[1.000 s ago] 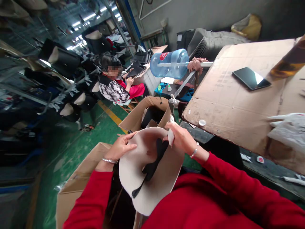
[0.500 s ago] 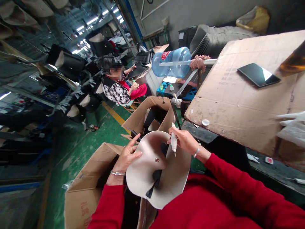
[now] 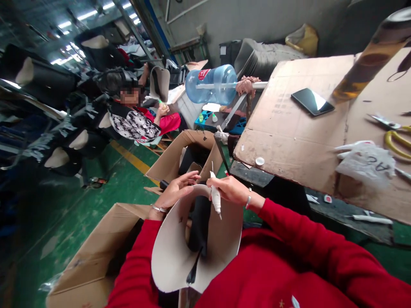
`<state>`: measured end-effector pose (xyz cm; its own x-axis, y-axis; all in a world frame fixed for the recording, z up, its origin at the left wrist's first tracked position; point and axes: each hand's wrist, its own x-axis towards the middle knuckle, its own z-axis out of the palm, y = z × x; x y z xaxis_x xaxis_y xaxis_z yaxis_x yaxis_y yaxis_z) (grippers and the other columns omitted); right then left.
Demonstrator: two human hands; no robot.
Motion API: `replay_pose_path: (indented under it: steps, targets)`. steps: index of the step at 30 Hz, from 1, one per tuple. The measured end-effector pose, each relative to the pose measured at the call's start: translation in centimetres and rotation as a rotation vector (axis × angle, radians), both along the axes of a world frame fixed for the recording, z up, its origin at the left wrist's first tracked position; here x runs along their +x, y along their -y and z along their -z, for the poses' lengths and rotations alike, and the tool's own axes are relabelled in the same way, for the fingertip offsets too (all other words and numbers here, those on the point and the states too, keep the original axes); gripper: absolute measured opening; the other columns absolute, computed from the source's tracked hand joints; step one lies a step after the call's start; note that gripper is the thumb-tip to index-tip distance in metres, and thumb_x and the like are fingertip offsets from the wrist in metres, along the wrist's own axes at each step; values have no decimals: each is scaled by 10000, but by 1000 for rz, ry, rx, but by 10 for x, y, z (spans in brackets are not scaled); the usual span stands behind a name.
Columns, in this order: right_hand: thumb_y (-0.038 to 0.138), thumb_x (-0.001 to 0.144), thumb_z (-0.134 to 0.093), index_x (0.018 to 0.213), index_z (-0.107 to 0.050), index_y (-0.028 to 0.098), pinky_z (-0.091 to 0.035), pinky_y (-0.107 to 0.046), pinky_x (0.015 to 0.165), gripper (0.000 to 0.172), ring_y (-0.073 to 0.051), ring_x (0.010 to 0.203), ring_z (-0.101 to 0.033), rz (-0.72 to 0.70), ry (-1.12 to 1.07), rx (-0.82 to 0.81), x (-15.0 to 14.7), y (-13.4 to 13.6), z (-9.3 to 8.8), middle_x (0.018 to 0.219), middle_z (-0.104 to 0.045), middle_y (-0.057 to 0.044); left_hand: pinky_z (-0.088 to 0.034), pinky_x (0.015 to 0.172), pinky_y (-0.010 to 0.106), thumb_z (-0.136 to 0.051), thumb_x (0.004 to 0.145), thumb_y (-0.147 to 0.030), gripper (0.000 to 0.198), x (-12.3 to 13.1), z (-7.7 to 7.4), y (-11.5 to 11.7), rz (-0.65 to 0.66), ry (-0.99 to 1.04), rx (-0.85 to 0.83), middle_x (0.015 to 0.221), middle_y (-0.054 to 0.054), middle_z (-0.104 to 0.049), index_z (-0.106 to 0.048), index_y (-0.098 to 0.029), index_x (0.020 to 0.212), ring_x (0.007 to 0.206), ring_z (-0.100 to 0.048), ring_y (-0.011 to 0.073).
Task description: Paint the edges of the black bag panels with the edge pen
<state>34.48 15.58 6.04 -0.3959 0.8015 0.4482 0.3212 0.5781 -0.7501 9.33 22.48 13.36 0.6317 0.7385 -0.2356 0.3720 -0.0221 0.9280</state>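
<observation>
Far left: dark pieces with pale linings, hung from a rack. Lower left: one open cardboard box on the green floor. Next, a seated co-worker in a floral sleeve, one hand raised at a curved piece. Left hand: fingers extended at the upper edge of the pale panel; whether they gripped it could not be told. Pale panel: one, curved, located between the hands and before the red top, a black strip lying inside its curve. Beyond it stood a second open box. White tube: one, slender-tipped, tilted over the panel's upper right edge, clamped between thumb and fingers of the right hand. Rightmost: a cardboard-covered table bearing a white cap, a phone, an amber-filled bottle, a plastic bag and yellow-handled scissors.
</observation>
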Motion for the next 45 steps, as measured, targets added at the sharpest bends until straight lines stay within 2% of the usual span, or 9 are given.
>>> replay_pose_path:
  steps: [5, 8, 12, 16, 24, 31, 36, 39, 45]
  targets:
    - [238, 955, -617, 1127, -585, 223, -423, -204, 587, 175, -133, 594, -634, 42, -40, -26, 3, -3, 0, 756, -701, 13, -512, 1009, 397, -776, 786, -324, 544, 28, 6, 1, 171, -169, 46, 1263, 98, -722, -676, -187, 1303, 1147, -669, 297]
    - [320, 945, -664, 1097, -568, 229, -421, -204, 598, 201, -126, 599, -612, 59, -112, -69, 5, -4, 3, 763, -684, 24, -536, 956, 372, -772, 759, -249, 499, 39, 13, 4, 137, -143, 51, 1115, 78, -765, -683, -160, 1242, 1035, -708, 270]
    - [433, 886, -744, 1073, -556, 231, -426, -206, 609, 333, -121, 618, -589, 92, -174, -121, 6, -6, 7, 789, -659, 28, -533, 936, 333, -768, 708, -165, 529, 47, 20, 10, 103, -81, 89, 1139, 64, -756, -666, -168, 1227, 1021, -709, 243]
    - [451, 876, -748, 1100, -544, 231, -419, -213, 598, 375, -119, 602, -549, 124, -181, -124, 5, -9, 8, 787, -647, 29, -540, 870, 310, -812, 718, -264, 471, 54, 25, 15, 3, -127, 209, 1054, 48, -766, -686, -173, 1162, 945, -709, 224]
    - [410, 907, -712, 1129, -543, 227, -448, -228, 624, 334, -125, 613, -579, 123, -203, -153, 5, -10, 10, 796, -662, 18, -526, 777, 289, -789, 707, -248, 255, 55, 38, 11, -132, -107, 150, 877, 39, -768, -738, -161, 941, 862, -711, 226]
    - [386, 865, -732, 1081, -523, 230, -477, -250, 664, 339, -142, 694, -612, 271, -433, -253, 0, -14, 14, 865, -685, 8, -506, 748, 283, -747, 769, -325, 199, 66, 36, 12, -268, -74, 105, 823, 41, -749, -726, -151, 862, 844, -699, 228]
    - [379, 802, -779, 1044, -477, 241, -486, -267, 648, 411, -152, 688, -619, 236, -590, -350, 3, -14, 14, 843, -668, 18, -512, 868, 295, -766, 805, -470, 438, 51, 31, 11, -73, 71, -151, 1083, 74, -733, -695, -175, 1121, 1011, -680, 236]
    - [393, 783, -795, 1041, -463, 247, -501, -287, 681, 445, -159, 700, -631, 246, -630, -374, 2, -14, 15, 825, -673, 23, -499, 965, 333, -737, 812, -565, 591, 44, 37, 9, -113, 200, -243, 1260, 132, -682, -645, -178, 1249, 1156, -642, 275]
    - [421, 778, -796, 1030, -459, 249, -484, -271, 636, 454, -147, 678, -611, 307, -684, -354, -4, -17, 17, 832, -670, 22, -426, 1100, 399, -781, 764, -560, 708, 55, 42, 14, -32, 167, -87, 1383, 141, -630, -591, -183, 1332, 1309, -557, 328]
